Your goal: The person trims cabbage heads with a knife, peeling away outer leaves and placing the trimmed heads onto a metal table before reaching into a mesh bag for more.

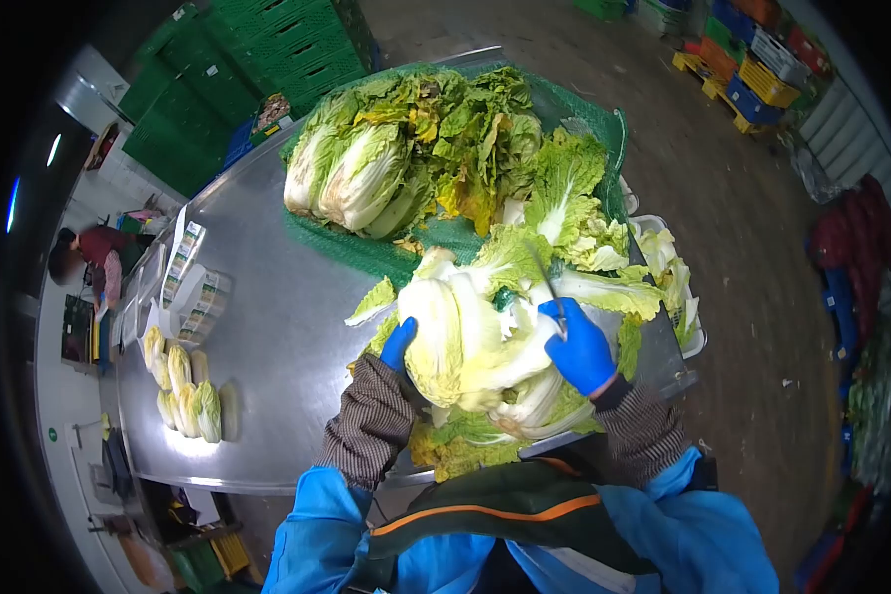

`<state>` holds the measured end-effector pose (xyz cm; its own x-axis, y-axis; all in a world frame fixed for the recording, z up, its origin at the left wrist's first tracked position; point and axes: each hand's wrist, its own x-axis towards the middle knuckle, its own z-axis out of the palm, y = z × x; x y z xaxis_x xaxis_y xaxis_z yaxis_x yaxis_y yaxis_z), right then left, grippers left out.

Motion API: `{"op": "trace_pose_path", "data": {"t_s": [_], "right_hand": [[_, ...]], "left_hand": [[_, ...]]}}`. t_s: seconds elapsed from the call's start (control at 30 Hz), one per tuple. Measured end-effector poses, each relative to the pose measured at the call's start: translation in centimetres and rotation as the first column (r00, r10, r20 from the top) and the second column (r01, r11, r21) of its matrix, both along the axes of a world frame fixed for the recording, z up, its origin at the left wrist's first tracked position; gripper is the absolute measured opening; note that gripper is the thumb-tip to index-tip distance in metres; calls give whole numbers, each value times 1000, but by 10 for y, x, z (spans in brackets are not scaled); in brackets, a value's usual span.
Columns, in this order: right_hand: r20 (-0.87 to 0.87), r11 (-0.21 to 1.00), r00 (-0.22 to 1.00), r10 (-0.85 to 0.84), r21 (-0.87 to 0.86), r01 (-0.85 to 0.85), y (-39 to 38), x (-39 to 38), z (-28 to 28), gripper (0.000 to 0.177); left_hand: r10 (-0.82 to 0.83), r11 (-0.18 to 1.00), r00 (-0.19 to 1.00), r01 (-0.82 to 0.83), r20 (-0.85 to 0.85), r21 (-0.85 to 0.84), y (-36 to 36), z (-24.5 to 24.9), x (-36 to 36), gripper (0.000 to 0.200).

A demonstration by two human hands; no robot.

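Note:
A pale napa cabbage (440,342) lies before me at the table's near edge, its outer leaves spread. My left hand (399,345), in a blue glove, grips its left side; most of the fingers are hidden behind it. My right hand (580,348), also gloved in blue, is closed around a knife (547,280) whose thin blade points up and away over the leaves. Loose green leaves (565,203) lie beyond the knife. Trimmed leaves (465,453) are also heaped under the cabbage at the front edge.
Untrimmed cabbages (351,178) rest on a green net (342,247) on the metal table (277,327). Small trimmed cabbages (188,406) and label sheets (203,302) are at left. A leaf-filled white container (698,342) stands right. Green crates (198,99) rise behind; another person (99,252) is far left.

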<state>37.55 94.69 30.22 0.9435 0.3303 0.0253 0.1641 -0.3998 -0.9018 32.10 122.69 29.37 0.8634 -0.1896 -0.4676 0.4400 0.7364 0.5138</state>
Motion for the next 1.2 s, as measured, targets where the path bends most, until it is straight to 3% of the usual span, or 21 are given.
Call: {"op": "trace_pose_path", "data": {"t_s": [0.07,0.1,0.13,0.17,0.3,0.33,0.53,0.63,0.73,0.83,0.87,0.9,0.97,1.0,1.07,1.17,1.2], "right_hand": [[53,985,998,42,-168,-32,8,4,-4,53],[84,967,994,67,-252,-44,18,9,1,60],[77,988,992,100,-123,-90,33,11,16,78],[-10,989,989,147,11,-147,47,8,46,81],[10,973,973,232,-6,-232,74,1,75,78],[2,969,969,246,-1,-246,75,0,76,76],[112,979,973,201,12,-203,83,-10,64,60],[41,987,987,158,3,-158,81,-8,55,56],[81,992,990,112,-64,-107,78,-13,57,54],[-18,996,999,50,-68,-51,64,-21,69,50],[36,999,999,-9,-41,11,58,-22,66,48],[-1,1000,1000,-21,-5,21,49,-21,61,48],[26,995,996,-89,-33,90,38,-14,51,48],[-35,990,994,-103,-104,99,33,-7,46,51],[100,984,994,-55,-163,71,31,7,22,57],[254,982,965,68,-188,-19,48,1,36,73],[119,985,985,126,-129,-111,58,-5,52,71]], "left_hand": [[-91,948,946,-14,311,318,11,-7,1,80],[-114,920,923,-42,368,391,10,-3,3,83],[-138,885,899,-76,415,459,6,3,2,86],[-169,844,875,-109,453,525,2,8,-2,90],[-142,678,862,-273,487,682,-11,26,-18,98],[-107,685,873,-282,475,672,-11,27,-21,107],[-67,646,856,-355,513,676,-18,16,-34,117],[-92,582,852,-373,515,722,-20,10,-35,113],[-36,587,867,-384,496,713,-26,8,-34,99],[96,653,916,-354,390,670,-15,-2,-29,80],[138,805,902,-343,408,485,1,-22,-25,66],[293,922,919,-345,266,175,-6,-7,-27,63],[341,930,940,-333,28,-158,-9,17,-32,63],[346,921,936,-326,62,-215,-8,18,-32,63],[357,897,925,-300,131,-325,-6,21,-29,64],[323,922,941,-288,105,-260,-14,35,-25,63],[288,931,952,-252,105,-266,-16,35,-25,64]]}}
